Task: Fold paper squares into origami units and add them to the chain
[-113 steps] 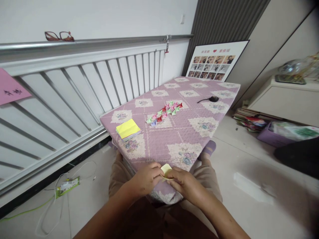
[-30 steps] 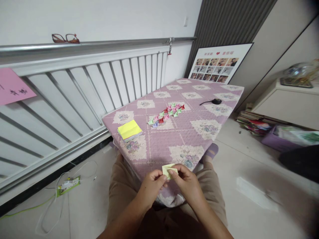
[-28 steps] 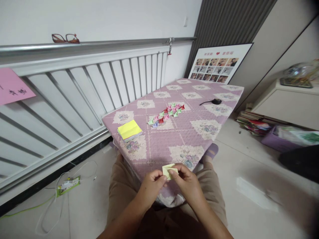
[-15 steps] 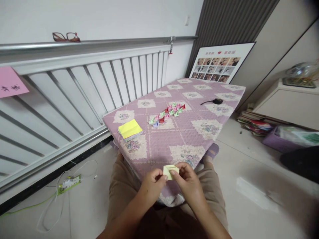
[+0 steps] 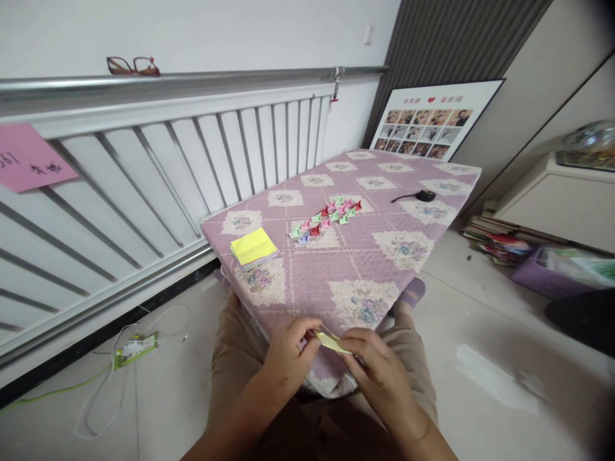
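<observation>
A small folded piece of pale yellow paper (image 5: 331, 342) is held above the near edge of the table, tilted so it looks narrow. My left hand (image 5: 294, 351) pinches its left end between thumb and fingers. At its right end, my right hand (image 5: 372, 358) grips it the same way, with the fingertips partly hiding the paper. Farther up the cloth lies a cluster of small folded paper pieces (image 5: 316, 229) in green, pink, red and blue. Left of these rests a stack of square paper sheets (image 5: 254, 247), yellow on top.
A purple flowered cloth (image 5: 307, 275) covers the table. A black round object with a strap (image 5: 425, 195) lies at its far right. The white radiator (image 5: 158, 179) borders the left side. On the floor are a power strip (image 5: 137, 347) and a purple bin (image 5: 538, 272).
The yellow paper has turned from facing me to a tilted, narrow view. My right hand has rolled over and shifted slightly right and down. The camera view has moved a little.
</observation>
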A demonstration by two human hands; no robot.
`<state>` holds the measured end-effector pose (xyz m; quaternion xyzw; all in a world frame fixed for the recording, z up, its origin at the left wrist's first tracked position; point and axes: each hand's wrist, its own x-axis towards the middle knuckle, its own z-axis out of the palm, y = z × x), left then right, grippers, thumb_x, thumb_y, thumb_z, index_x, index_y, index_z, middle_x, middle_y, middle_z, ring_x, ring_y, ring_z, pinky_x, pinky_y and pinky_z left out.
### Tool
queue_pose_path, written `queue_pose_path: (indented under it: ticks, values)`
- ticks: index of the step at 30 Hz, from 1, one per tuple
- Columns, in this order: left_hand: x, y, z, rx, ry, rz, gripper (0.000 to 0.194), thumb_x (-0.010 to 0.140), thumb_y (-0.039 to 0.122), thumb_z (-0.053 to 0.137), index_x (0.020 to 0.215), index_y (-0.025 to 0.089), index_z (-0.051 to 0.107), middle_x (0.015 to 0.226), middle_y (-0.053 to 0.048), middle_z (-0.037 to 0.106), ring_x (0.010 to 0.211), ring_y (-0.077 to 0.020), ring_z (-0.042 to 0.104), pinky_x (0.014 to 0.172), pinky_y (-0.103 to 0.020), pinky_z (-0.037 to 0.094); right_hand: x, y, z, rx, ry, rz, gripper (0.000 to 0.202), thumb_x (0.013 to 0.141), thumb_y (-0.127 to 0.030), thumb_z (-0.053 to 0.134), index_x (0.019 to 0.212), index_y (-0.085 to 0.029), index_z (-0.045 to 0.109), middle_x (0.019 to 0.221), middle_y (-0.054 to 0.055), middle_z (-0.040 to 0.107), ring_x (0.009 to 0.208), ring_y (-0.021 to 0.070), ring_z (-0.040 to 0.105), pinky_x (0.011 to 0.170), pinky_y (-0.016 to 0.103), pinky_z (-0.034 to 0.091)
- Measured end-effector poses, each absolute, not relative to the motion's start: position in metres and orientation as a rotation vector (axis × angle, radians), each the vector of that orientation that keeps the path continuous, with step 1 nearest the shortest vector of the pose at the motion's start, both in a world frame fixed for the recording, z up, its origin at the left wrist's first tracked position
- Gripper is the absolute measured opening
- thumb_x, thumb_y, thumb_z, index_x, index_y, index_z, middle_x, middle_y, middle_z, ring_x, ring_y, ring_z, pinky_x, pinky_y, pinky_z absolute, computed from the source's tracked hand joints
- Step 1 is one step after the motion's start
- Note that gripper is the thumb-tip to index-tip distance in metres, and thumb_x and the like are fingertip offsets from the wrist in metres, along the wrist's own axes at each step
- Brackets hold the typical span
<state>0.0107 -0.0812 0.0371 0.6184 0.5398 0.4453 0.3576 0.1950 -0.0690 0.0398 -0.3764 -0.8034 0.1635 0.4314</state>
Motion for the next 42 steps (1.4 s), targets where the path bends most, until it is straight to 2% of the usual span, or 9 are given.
queue_pose_path:
  ticks: [2, 5, 12, 17, 21, 27, 32, 37, 42]
  values:
    - [0.012, -0.081, 0.032, 1.433, 1.360, 1.183, 0.030, 0.079, 0.014, 0.055, 0.109, 0.020, 0.060, 0.094, -0.004, 0.068, 0.085, -0.0168, 0.062, 0.079, -0.029, 0.047, 0.196, -0.072, 0.037, -0.896, -2.066, 0.287, 0.020, 0.087, -0.017, 0.052, 0.099, -0.026, 0.066, 0.091, 0.005, 0.067, 0.081, 0.0168, 0.065, 0.070, 0.029, 0.056]
    - [0.014, -0.080, 0.029, 1.218, 1.234, 1.205, 0.029, 0.079, 0.019, 0.057, 0.108, 0.017, 0.055, 0.084, -0.003, 0.066, 0.076, -0.0145, 0.061, 0.072, -0.026, 0.047, 0.196, -0.076, 0.034, -0.869, -2.125, 0.191, 0.025, 0.087, -0.014, 0.053, 0.105, -0.026, 0.065, 0.095, 0.005, 0.067, 0.085, 0.0164, 0.064, 0.073, 0.028, 0.055]
    - [0.010, -0.082, 0.048, 1.000, 1.136, 1.166, 0.027, 0.080, 0.025, 0.054, 0.106, 0.016, 0.055, 0.083, -0.002, 0.062, 0.073, -0.0129, 0.058, 0.069, -0.025, 0.047, 0.199, -0.079, 0.032, -0.867, -2.195, 0.149, 0.031, 0.087, -0.011, 0.053, 0.112, -0.026, 0.064, 0.101, 0.006, 0.067, 0.090, 0.0178, 0.063, 0.078, 0.030, 0.054]
    - [0.011, -0.084, 0.054, 0.998, 1.109, 1.145, 0.039, 0.072, 0.019, 0.060, 0.110, 0.018, 0.052, 0.087, -0.002, 0.063, 0.077, -0.0132, 0.057, 0.069, -0.024, 0.045, 0.200, -0.082, 0.032, -0.884, -2.221, 0.105, 0.029, 0.088, -0.015, 0.053, 0.111, -0.028, 0.065, 0.103, 0.005, 0.068, 0.092, 0.0192, 0.063, 0.078, 0.032, 0.054]
    - [0.013, -0.086, 0.054, 0.998, 1.091, 1.135, 0.040, 0.069, 0.015, 0.060, 0.109, 0.018, 0.053, 0.092, -0.003, 0.063, 0.080, -0.0132, 0.057, 0.071, -0.024, 0.044, 0.198, -0.081, 0.031, -0.880, -2.194, 0.101, 0.028, 0.087, -0.015, 0.054, 0.110, -0.027, 0.064, 0.105, 0.006, 0.067, 0.093, 0.0196, 0.063, 0.078, 0.032, 0.054]
    - [0.009, -0.087, 0.055, 1.014, 1.086, 1.074, 0.027, 0.077, 0.022, 0.058, 0.103, 0.015, 0.061, 0.081, -0.004, 0.064, 0.075, -0.0140, 0.058, 0.071, -0.026, 0.045, 0.193, -0.075, 0.036, -0.882, -1.968, 0.320, 0.022, 0.085, -0.014, 0.054, 0.101, -0.026, 0.063, 0.094, 0.005, 0.064, 0.086, 0.0161, 0.063, 0.073, 0.027, 0.054]
    - [0.008, -0.085, 0.058, 1.117, 1.188, 1.018, 0.021, 0.078, 0.025, 0.058, 0.094, 0.015, 0.067, 0.083, -0.004, 0.066, 0.072, -0.0140, 0.057, 0.070, -0.026, 0.044, 0.189, -0.077, 0.031, -1.089, -1.727, 0.633, 0.012, 0.086, -0.024, 0.058, 0.098, -0.025, 0.061, 0.087, 0.003, 0.063, 0.081, 0.0170, 0.062, 0.072, 0.028, 0.051]
    - [0.007, -0.084, 0.059, 1.228, 1.266, 1.001, 0.017, 0.078, 0.027, 0.057, 0.085, 0.014, 0.066, 0.078, -0.003, 0.064, 0.073, -0.0151, 0.054, 0.068, -0.025, 0.041, 0.181, -0.078, 0.023, -1.167, -1.434, 0.924, 0.024, 0.083, -0.037, 0.062, 0.102, -0.022, 0.058, 0.081, 0.003, 0.062, 0.070, 0.0150, 0.060, 0.061, 0.024, 0.052]
    - [0.007, -0.084, 0.049, 1.263, 1.310, 0.985, 0.013, 0.076, 0.025, 0.054, 0.080, 0.015, 0.063, 0.070, 0.001, 0.057, 0.065, -0.0122, 0.047, 0.062, -0.023, 0.037, 0.179, -0.078, 0.016, -1.195, -1.439, 0.914, 0.024, 0.083, -0.037, 0.062, 0.100, -0.021, 0.059, 0.075, 0.001, 0.059, 0.064, 0.0128, 0.056, 0.057, 0.022, 0.048]
